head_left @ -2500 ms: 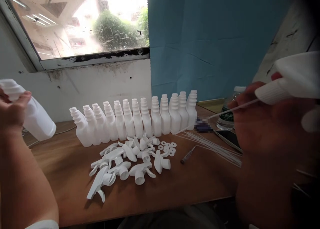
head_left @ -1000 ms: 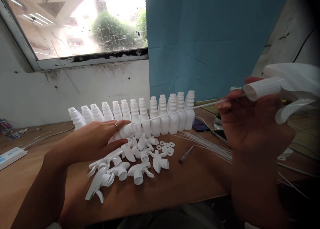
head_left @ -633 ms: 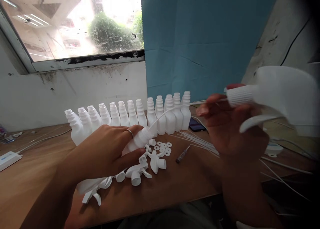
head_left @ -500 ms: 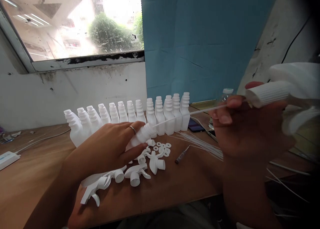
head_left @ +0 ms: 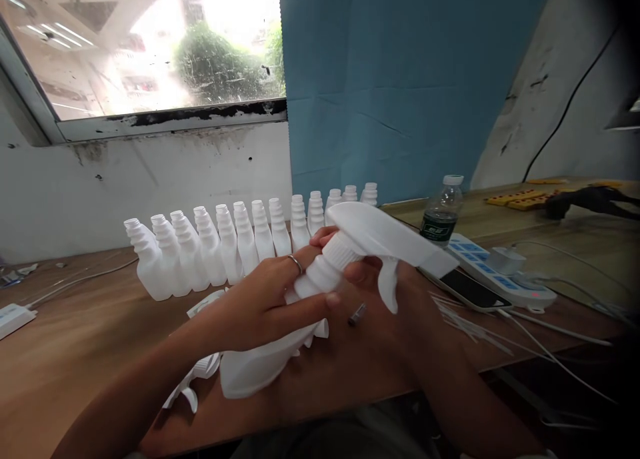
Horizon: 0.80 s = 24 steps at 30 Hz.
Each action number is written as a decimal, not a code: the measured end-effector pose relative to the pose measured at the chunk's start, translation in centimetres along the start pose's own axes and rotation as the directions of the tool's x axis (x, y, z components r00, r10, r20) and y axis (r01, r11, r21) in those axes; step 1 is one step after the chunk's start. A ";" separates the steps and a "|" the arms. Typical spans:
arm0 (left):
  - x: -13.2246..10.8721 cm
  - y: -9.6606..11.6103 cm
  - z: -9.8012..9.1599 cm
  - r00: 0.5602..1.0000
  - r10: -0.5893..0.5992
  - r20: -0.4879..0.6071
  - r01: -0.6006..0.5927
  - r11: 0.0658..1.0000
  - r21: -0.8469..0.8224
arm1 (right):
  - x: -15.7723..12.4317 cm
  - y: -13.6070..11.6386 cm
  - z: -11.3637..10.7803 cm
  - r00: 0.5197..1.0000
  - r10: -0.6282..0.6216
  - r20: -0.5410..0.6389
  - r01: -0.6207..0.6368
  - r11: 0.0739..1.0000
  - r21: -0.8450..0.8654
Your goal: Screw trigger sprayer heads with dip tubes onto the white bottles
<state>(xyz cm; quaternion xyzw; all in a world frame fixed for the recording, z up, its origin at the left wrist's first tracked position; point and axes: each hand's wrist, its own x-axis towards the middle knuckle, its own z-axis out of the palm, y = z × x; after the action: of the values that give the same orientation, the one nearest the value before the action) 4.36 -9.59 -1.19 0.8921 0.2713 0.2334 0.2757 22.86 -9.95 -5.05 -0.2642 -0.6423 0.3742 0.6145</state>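
My left hand [head_left: 270,295], with a ring on one finger, is wrapped round the ribbed neck of a white plastic bottle [head_left: 260,372] that lies tilted above the table. A white trigger sprayer [head_left: 390,235] sits at the bottle's mouth, its nozzle pointing right and its lever hanging down. Behind the sprayer, my right hand [head_left: 403,295] closes on its ribbed collar; part of this hand is hidden. The dip tube is out of sight. Below my left forearm lie loose trigger sprayers [head_left: 193,379], partly covered by hand and bottle.
A row of white bottles [head_left: 185,252] stands along the wall. On the right are thin white tubes [head_left: 465,325], a phone [head_left: 470,289], a power strip [head_left: 480,265] with cables and a water bottle [head_left: 443,212]. A small screwdriver [head_left: 357,314] lies partly hidden near mid-table.
My right hand has brought the sprayer down and left to the bottle's mouth; the tube between them no longer shows. The held bottle has moved slightly right and towards me.
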 end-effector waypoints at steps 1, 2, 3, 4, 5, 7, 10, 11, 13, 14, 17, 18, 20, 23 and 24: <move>0.1 0.0 0.3 1.000 0.010 -0.012 -0.010 0.999 -0.044 | 0.0 -0.1 0.1 0.999 0.010 0.041 -0.014 0.997 0.076; 0.1 0.0 0.7 1.000 0.018 -0.013 -0.019 0.996 -0.088 | 0.0 -0.2 0.1 0.996 0.026 0.087 -0.039 0.987 0.159; 0.2 -0.1 1.1 1.000 0.025 -0.014 -0.027 0.991 -0.132 | 0.0 -0.2 0.0 0.992 0.040 0.122 -0.067 0.972 0.223; 0.3 -0.1 1.5 0.999 0.031 -0.019 -0.033 0.984 -0.176 | 0.0 -0.1 0.0 0.989 0.047 0.138 -0.081 0.964 0.254; 0.4 -0.2 1.9 0.999 0.029 -0.025 -0.033 0.976 -0.214 | 0.0 0.0 0.0 0.988 0.053 0.146 -0.092 0.958 0.271; 0.6 -0.5 2.7 0.999 0.009 -0.047 -0.020 0.969 -0.245 | 0.1 0.4 0.1 0.991 0.059 0.120 -0.090 0.956 0.279; 0.8 -0.8 3.2 0.996 -0.040 -0.074 0.031 0.992 -0.123 | 0.2 1.0 0.7 0.999 -0.033 0.020 0.028 0.972 0.235; 0.8 -0.9 3.2 0.996 -0.058 -0.071 0.055 0.997 -0.050 | 0.2 1.2 0.8 0.998 -0.061 -0.003 0.061 0.976 0.207; 0.6 -0.9 2.7 0.994 -0.098 -0.051 0.103 0.989 0.104 | 0.2 1.5 1.1 0.997 -0.076 -0.015 0.077 0.985 0.155; 0.4 -0.9 2.3 0.993 -0.117 -0.030 0.121 0.977 0.176 | 0.1 1.6 1.2 0.998 -0.066 -0.018 0.068 0.989 0.133; -0.7 -0.7 0.6 0.983 -0.178 0.044 0.155 0.934 0.321 | 0.0 2.0 1.4 0.998 -0.040 -0.057 0.044 0.996 0.080; -1.1 -0.6 -0.1 0.981 -0.187 0.045 0.161 0.927 0.340 | -0.1 2.1 1.5 0.996 -0.034 -0.078 0.040 0.997 0.069; -2.0 -0.3 -1.3 0.987 -0.154 -0.036 0.157 0.926 0.343 | -0.1 2.2 1.7 0.994 -0.023 -0.103 0.029 0.998 0.059; -3.1 0.6 -2.3 0.963 0.041 -0.265 0.043 0.951 0.306 | -0.1 2.2 2.1 0.994 -0.005 -0.109 0.013 0.997 0.070; -3.3 0.9 -2.4 0.942 0.113 -0.315 -0.015 0.954 0.298 | -0.1 2.2 2.3 0.994 -0.005 -0.110 0.013 0.997 0.072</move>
<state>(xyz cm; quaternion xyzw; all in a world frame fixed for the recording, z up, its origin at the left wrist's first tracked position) 0.88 -11.36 0.20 0.8799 0.3156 0.3451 0.0841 20.38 -9.12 -6.77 -0.2587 -0.5948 0.3795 0.6597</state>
